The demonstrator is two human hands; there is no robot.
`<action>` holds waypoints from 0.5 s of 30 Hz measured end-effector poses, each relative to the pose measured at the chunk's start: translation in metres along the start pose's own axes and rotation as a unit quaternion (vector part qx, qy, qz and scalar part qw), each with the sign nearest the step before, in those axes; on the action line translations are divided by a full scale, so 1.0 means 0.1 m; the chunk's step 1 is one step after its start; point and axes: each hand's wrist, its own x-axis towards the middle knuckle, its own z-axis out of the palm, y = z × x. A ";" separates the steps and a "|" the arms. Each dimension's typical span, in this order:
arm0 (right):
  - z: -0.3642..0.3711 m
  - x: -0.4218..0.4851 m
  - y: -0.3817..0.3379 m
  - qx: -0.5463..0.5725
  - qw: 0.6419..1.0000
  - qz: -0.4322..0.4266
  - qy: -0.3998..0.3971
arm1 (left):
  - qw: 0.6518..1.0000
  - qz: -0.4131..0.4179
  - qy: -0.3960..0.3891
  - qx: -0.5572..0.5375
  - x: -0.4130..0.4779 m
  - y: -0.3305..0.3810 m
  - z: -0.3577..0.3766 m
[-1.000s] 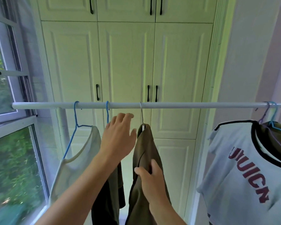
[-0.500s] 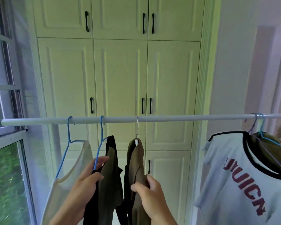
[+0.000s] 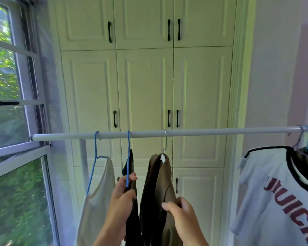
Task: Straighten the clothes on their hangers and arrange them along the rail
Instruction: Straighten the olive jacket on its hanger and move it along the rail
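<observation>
A white rail runs across the view. From left to right hang a cream top on a blue hanger, a dark garment on a second blue hanger, and an olive-brown garment on a silver-hooked hanger. My left hand grips the second blue hanger's wire and the dark garment. My right hand is closed on the olive-brown garment's front edge. A white T-shirt with red letters hangs far right over another garment.
Cream wardrobe doors with black handles stand close behind the rail. A window fills the left side, next to the rail's end. A bare stretch of rail lies between the olive-brown garment and the T-shirt.
My left hand dropped from near the rail and took hold of the second blue hanger with the dark garment. My right hand kept its hold on the olive-brown garment. The view tilted upward.
</observation>
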 end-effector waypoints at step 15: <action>0.30 -0.02 -0.01 -0.026 0.994 -0.083 -0.060 | 0.999 0.012 0.029 0.032 -0.02 0.10 -0.08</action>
